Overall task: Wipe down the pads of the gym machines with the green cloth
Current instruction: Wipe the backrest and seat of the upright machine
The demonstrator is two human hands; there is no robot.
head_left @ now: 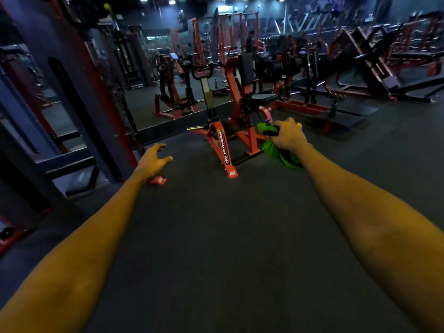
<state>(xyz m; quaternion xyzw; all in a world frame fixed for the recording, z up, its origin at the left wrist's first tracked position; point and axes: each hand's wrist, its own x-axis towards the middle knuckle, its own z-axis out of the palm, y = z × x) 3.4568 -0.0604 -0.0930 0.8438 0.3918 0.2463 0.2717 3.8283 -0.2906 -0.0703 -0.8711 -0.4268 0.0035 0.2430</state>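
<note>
My right hand (288, 137) grips a bunched green cloth (272, 149), which hangs below my fist in front of me. My left hand (153, 162) is stretched forward with loosely curled fingers and holds nothing. Straight ahead stands a red gym machine (224, 150) with a black seat pad (260, 97) and an upright black back pad (246, 69). Both hands are well short of the pads, above the dark rubber floor.
A tall dark rack (79, 97) stands close on the left, with a wall mirror behind the machine. More red and black machines (360, 66) fill the right and back of the room. A person (250, 42) stands far off. Dark floor (216, 236) stretches beneath my arms.
</note>
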